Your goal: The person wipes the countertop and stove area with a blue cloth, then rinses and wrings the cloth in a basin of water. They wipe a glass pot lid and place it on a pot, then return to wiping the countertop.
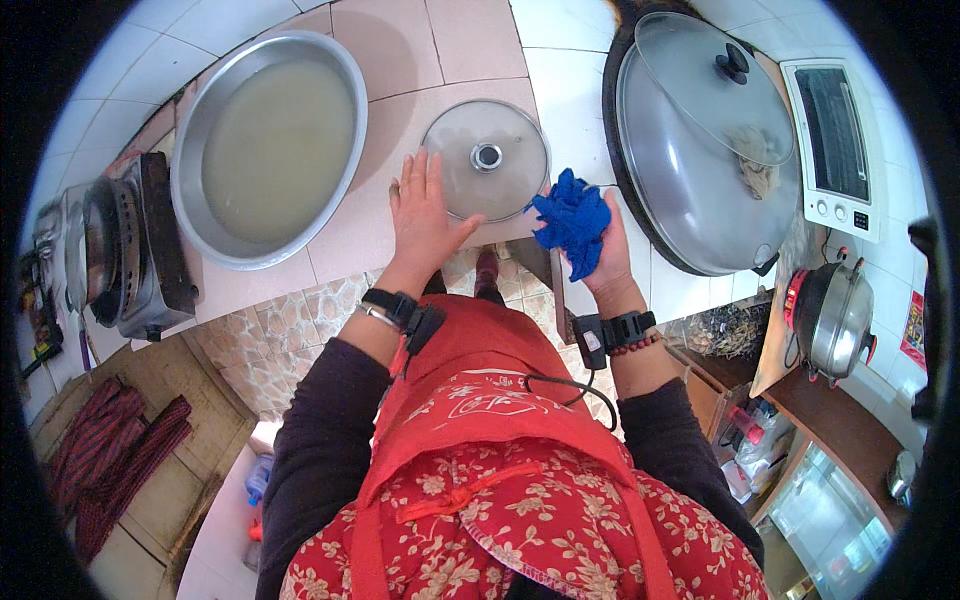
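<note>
A round glass lid [475, 185] with a steel-ringed black knob lies flat on the pink-tiled counter ahead of me. At its left edge is my left hand [425, 215], fingers stretched out and thumb spread. Fingertips overlap the rim; whether they press on it I cannot tell. My right hand [612, 255] holds a crumpled blue cloth [573, 220] beside the lid's right edge. The cloth hides part of the palm and some fingers.
A large metal basin [192, 150] of cloudy liquid stands left, beside a gas stove [160, 240]. On the right, a big domed metal cover [665, 170] carries another glass lid [685, 70] and a beige rag [757, 160]. Beyond are a white oven [840, 140] and a steel pot [842, 320].
</note>
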`<state>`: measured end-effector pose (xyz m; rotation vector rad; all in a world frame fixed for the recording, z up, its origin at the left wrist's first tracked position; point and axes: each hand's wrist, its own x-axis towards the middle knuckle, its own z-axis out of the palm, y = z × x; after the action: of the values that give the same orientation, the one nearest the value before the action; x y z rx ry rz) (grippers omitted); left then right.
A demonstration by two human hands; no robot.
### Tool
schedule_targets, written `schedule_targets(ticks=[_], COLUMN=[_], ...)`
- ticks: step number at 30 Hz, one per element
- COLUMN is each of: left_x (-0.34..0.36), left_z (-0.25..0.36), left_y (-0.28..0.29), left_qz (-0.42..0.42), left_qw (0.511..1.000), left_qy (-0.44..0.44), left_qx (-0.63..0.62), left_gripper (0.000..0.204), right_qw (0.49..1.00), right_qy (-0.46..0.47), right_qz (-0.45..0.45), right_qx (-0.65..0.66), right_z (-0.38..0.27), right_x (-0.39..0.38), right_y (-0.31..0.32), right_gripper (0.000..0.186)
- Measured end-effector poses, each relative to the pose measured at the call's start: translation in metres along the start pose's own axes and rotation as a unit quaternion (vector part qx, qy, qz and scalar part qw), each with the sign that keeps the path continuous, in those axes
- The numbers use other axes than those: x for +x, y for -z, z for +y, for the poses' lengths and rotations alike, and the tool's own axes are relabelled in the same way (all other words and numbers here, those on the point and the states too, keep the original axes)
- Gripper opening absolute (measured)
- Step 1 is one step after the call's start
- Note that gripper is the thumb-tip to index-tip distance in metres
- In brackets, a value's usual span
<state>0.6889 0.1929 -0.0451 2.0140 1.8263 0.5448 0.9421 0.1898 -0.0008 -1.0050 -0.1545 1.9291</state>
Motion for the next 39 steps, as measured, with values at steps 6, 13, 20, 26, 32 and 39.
schedule_targets(ticks=[6, 13, 20, 26, 32, 39], left_x=[0.013, 0.012, 0.013, 0.013, 0.012, 0.012], left_z=[-0.004, -0.015, -0.012, -0.012, -0.014, -0.014], left_y=[-0.037, -0.052, -0.051, -0.051, -0.053, -0.053], left_qz=[-0.016, -0.024, -0.025, -0.031, -0.035, -0.021], left_qw=[1.000, 0.999, 0.998, 0.999, 0.998, 0.998], left_qy=[-0.022, -0.031, -0.033, -0.029, -0.031, -0.037], left_qx=[0.014, 0.015, 0.042, 0.034, 0.040, 0.039], left_gripper=[0.119, 0.126, 0.127, 0.128, 0.128, 0.127], right_qw=[0.917, 0.476, 0.545, 0.551, 0.557, 0.489], right_qy=[0.226, 0.321, 0.279, 0.271, 0.303, 0.377], right_qz=[0.008, -0.082, -0.009, 0.036, 0.120, 0.013], right_qx=[-0.328, -0.815, -0.791, -0.789, -0.764, -0.787], right_z=[-0.027, 0.019, -0.015, 0.039, 0.028, 0.009], right_x=[0.071, 0.178, 0.132, 0.051, 0.106, 0.184], right_y=[-0.037, -0.054, 0.011, 0.025, 0.011, -0.017], right_gripper=[0.046, 0.051, 0.046, 0.063, 0.065, 0.056])
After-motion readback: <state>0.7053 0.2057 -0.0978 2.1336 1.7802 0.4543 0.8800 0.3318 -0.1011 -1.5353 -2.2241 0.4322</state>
